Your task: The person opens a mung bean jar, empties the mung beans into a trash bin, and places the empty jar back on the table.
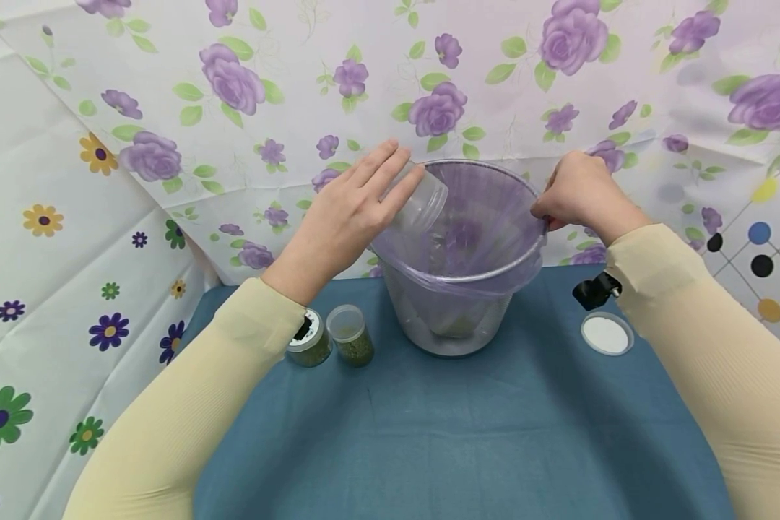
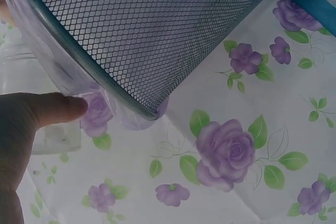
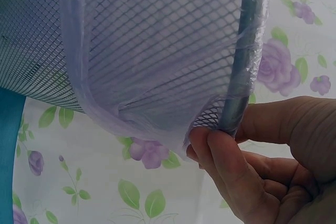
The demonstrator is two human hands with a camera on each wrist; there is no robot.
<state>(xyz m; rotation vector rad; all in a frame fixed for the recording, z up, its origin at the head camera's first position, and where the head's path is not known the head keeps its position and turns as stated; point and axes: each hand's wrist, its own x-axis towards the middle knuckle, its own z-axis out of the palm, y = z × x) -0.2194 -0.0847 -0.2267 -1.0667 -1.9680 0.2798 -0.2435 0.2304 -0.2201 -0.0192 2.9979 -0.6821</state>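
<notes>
A mesh wastebasket [image 1: 406,307] lined with a thin purple plastic bag [image 1: 513,238] stands at the back of the table. Tilted over its left rim is a clear plastic jar [image 1: 429,202], its mouth toward the inside. My left hand [image 1: 354,209] grips this jar, the thumb [image 2: 60,107] along its side in the left wrist view. On the opposite side my right hand [image 1: 578,191] pinches the rim and the bag edge folded over it. In the right wrist view the fingers [image 3: 223,163] curl round the metal rim [image 3: 239,77].
Left of the basket stand two clear jars with green contents, an open one [image 1: 351,339] and one with a white-topped lid [image 1: 312,343]. A round white lid [image 1: 607,334] lies at the right on the blue tablecloth [image 1: 429,440]. Flowered sheets [image 1: 286,108] hang behind.
</notes>
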